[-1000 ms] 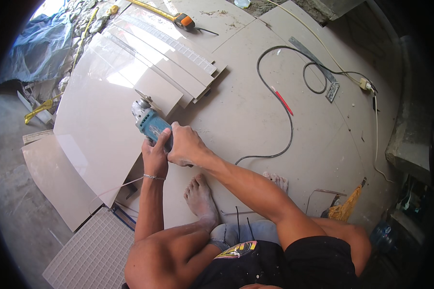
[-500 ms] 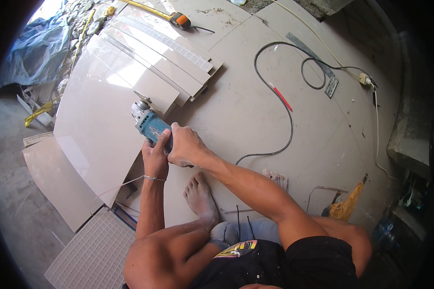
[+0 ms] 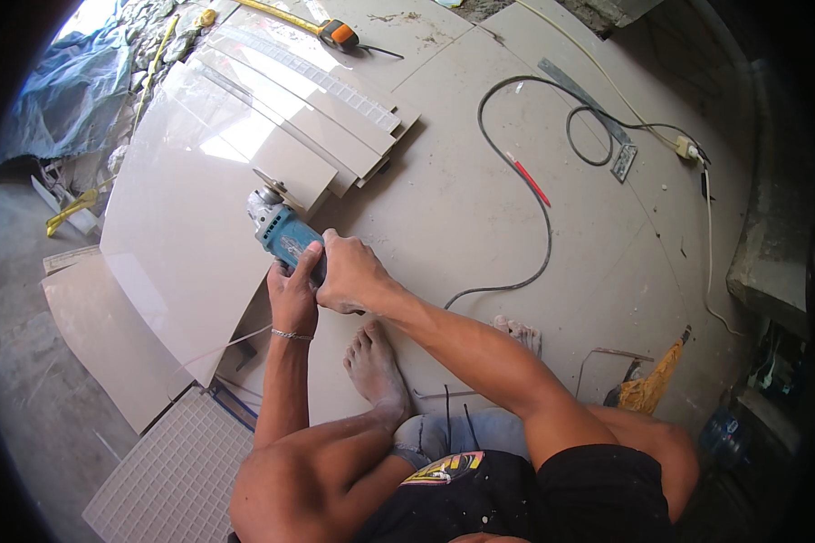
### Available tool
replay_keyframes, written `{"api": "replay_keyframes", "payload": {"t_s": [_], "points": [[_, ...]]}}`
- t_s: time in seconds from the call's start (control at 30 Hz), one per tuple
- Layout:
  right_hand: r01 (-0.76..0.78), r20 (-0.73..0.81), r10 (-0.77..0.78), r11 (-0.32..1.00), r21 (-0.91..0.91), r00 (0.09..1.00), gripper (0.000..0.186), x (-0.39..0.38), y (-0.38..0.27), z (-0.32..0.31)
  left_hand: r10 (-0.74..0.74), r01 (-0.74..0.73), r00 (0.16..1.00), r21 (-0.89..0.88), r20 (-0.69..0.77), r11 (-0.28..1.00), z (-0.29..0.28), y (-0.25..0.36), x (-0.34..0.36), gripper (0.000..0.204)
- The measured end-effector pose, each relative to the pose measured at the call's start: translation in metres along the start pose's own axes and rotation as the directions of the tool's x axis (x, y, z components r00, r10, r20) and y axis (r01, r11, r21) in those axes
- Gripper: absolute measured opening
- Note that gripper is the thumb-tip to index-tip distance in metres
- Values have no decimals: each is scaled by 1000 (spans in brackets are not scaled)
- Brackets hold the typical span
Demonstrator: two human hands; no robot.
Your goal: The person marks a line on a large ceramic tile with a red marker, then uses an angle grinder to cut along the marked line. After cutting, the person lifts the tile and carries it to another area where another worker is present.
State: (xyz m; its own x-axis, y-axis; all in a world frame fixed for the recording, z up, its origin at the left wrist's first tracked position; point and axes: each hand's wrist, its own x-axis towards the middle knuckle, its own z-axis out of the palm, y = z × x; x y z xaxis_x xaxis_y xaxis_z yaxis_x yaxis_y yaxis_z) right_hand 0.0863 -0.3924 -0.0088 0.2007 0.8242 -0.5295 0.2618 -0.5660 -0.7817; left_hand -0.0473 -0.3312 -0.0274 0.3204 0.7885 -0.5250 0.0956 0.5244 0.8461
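Centrally, one angle grinder (image 3: 292, 239), blue-bodied, held above a large glossy tile (image 3: 167, 217), its disc (image 3: 270, 179) near the tile strips (image 3: 335, 136); contact of disc with tile cannot be told. Left hand (image 3: 293, 288): grasping the grinder's body, thumb along its side. Right hand (image 3: 355, 277): clenched around the grinder's rear end. Right of these, on the floor tiles (image 3: 426, 217): one black cord (image 3: 549, 237), looped; one red pencil (image 3: 532, 184), just beside the cord; one metal square (image 3: 624, 166). Beyond the strips: one orange-and-black tape measure (image 3: 340, 36), its yellow blade drawn out.
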Motion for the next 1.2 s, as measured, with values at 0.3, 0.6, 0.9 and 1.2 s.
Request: {"api": "replay_keyframes", "payload": {"t_s": [0.3,0.6,0.9,1.2], "points": [[24,3,-24,999,30,1000,63,8,-2,0,27,-27,999,6,29,1000,-2,5,6,35],[-5,27,5,1000,13,1000,63,2,3,1,12,-14,999,39,32,999,-2,1,-1,35],[11,-35,-10,999,53,999,49,-2,7,5,2,-3,1000,49,20,999,0,0,-4,31],[4,-13,-4,1000,9,1000,65,-6,10,4,4,-5,1000,47,21,999,4,0,-12,32]]}}
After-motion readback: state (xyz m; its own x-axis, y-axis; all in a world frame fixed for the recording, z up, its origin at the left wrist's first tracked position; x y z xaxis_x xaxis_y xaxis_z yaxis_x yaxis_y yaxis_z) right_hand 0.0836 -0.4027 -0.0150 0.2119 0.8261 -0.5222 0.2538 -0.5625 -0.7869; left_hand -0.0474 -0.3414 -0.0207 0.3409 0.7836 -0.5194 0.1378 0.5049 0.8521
